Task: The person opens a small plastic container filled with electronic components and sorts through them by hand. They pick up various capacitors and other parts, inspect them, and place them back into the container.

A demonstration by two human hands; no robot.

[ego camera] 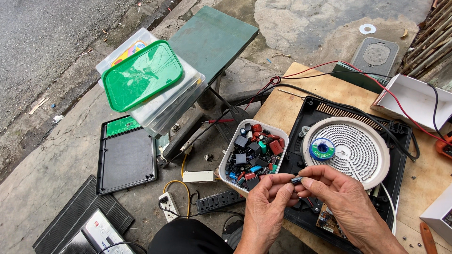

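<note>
Hands meet over the opened cooker (pixel 308 117) on the counter (pixel 282 106): left hand (pixel 264 207) and right hand (pixel 341 200) pinch one small dark part (pixel 296 179) between closed fingertips, picked from the tub of parts (pixel 252 155). Nothing is fitted to the board yet.
</note>
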